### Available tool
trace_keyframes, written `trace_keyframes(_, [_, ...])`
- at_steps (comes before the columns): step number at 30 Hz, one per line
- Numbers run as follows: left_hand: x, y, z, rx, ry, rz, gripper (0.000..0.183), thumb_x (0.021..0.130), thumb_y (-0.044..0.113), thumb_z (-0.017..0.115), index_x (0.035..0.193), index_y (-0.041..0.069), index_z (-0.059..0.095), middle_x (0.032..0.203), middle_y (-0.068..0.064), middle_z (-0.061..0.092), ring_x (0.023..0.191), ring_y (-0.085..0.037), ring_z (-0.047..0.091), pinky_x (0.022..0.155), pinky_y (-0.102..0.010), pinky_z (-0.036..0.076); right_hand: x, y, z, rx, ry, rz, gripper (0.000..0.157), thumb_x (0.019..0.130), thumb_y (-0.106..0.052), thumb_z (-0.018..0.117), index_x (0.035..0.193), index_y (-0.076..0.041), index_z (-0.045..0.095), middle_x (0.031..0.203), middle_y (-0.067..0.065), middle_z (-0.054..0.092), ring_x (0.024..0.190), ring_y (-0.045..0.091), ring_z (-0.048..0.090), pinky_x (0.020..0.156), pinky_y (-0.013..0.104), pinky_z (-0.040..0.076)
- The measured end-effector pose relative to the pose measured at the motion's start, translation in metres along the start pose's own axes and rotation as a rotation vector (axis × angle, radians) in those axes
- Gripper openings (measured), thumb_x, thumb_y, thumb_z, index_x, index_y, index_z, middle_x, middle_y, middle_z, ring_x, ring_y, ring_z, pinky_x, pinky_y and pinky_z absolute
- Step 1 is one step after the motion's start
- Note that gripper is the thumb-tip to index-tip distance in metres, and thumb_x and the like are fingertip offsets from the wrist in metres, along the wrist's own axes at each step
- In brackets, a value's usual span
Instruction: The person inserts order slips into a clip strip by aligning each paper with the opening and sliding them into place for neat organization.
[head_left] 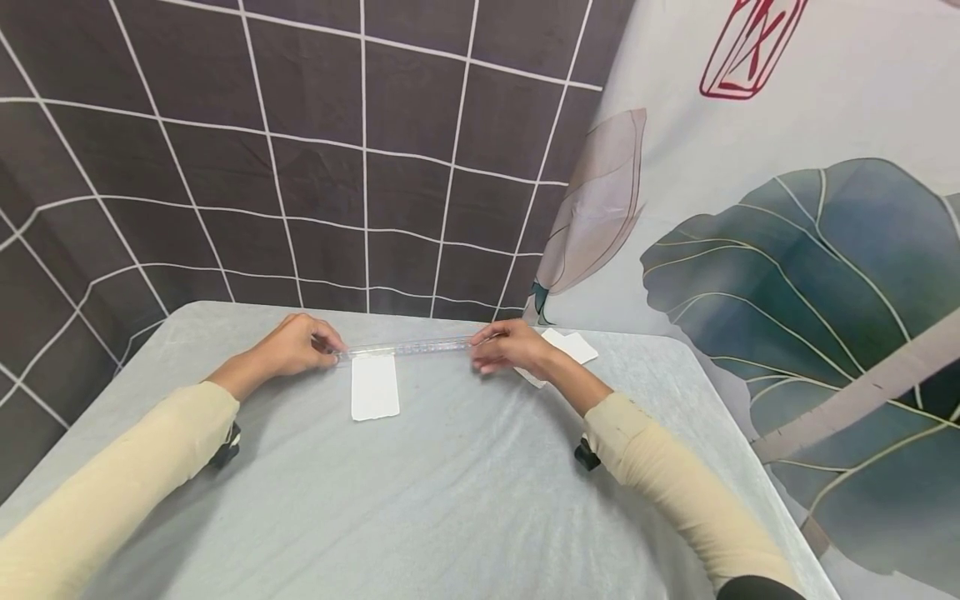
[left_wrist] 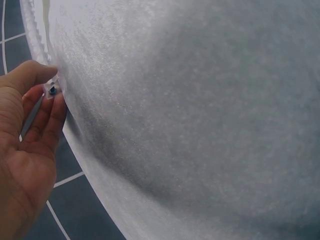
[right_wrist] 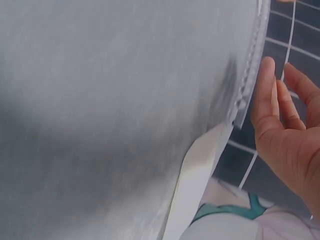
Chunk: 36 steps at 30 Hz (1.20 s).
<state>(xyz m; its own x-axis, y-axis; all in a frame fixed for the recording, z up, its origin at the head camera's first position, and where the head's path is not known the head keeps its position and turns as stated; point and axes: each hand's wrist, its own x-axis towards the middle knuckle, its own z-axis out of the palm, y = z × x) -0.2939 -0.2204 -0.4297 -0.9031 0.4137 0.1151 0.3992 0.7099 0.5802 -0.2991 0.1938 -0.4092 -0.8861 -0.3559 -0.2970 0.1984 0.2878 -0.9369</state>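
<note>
Where the bench nears the dark gridded cloth, a clear strip lies crosswise between two hands. Its left end is in the left hand, whose grip is closed down to a pinch: in the left wrist view the thumb sits on one side and the fingers on the other, with a small dark spot showing between them. At the other end, the right hand has its fingers loosely bent and parted, just beside the strip; its grip seems to have hold of nothing, though whether a fingertip touches cannot be told.

As for progress, the placing looks partly done. The strip spans the space between the hands, and one white card lies flat on the near side of its left part, its far edge meeting the strip; whether it runs underneath is unclear. What seems left is the right end, not yet gripped, and the white pieces near it, which lie partly hidden by the right hand and do not appear lined up with the strip.
</note>
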Motion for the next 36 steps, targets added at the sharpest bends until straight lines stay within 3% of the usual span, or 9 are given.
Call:
trace_keyframes(10, [-0.001,0.002,-0.001,-0.002,-0.003,-0.003,0.017,0.083,0.0,0.09,0.099,0.006,0.09,0.104,-0.011,0.085,0.089,-0.017,0.066,0.081,-0.031,0.057,-0.004,0.006,-0.034,-0.091,0.14,0.003,0.033,0.103,-0.006,0.077,0.133,0.005,0.073,0.121,0.008,0.081,0.098,0.015,0.08,0.088,0.031,0.069])
trace_keyframes(19, [-0.001,0.001,-0.001,-0.016,-0.001,0.003,0.017,0.083,-0.001,0.089,0.098,0.006,0.09,0.102,-0.011,0.085,0.087,-0.017,0.065,0.079,-0.027,0.055,-0.012,0.015,-0.06,-0.157,0.266,0.103,0.034,0.104,-0.01,0.078,0.134,0.004,0.072,0.132,0.015,0.083,0.096,0.007,0.077,0.084,0.024,0.066])
trace_keyframes(23, [0.0,0.0,0.0,-0.025,0.006,0.011,0.017,0.082,-0.002,0.088,0.097,0.006,0.089,0.098,-0.009,0.084,0.086,-0.017,0.065,0.077,-0.024,0.054,-0.015,0.021,-0.068,-0.155,0.307,0.158,0.036,0.103,-0.01,0.078,0.135,0.005,0.071,0.116,0.008,0.083,0.087,0.005,0.074,0.077,0.02,0.064])
trace_keyframes(28, [0.0,-0.001,0.0,-0.021,0.01,0.018,0.018,0.082,-0.002,0.088,0.097,0.007,0.089,0.098,-0.008,0.084,0.086,-0.016,0.065,0.078,-0.024,0.055,-0.021,0.027,-0.077,-0.166,0.347,0.179,0.037,0.1,-0.008,0.081,0.132,0.007,0.071,0.093,-0.003,0.073,0.075,0.003,0.067,0.068,0.017,0.062])
trace_keyframes(36, [0.0,-0.001,0.0,-0.011,0.015,0.022,0.017,0.082,-0.001,0.088,0.097,0.008,0.089,0.101,-0.01,0.085,0.088,-0.016,0.067,0.081,-0.027,0.057,-0.035,0.03,-0.087,-0.198,0.396,0.21,0.035,0.097,-0.009,0.085,0.125,0.006,0.07,0.084,-0.004,0.067,0.073,0.003,0.063,0.065,0.016,0.059])
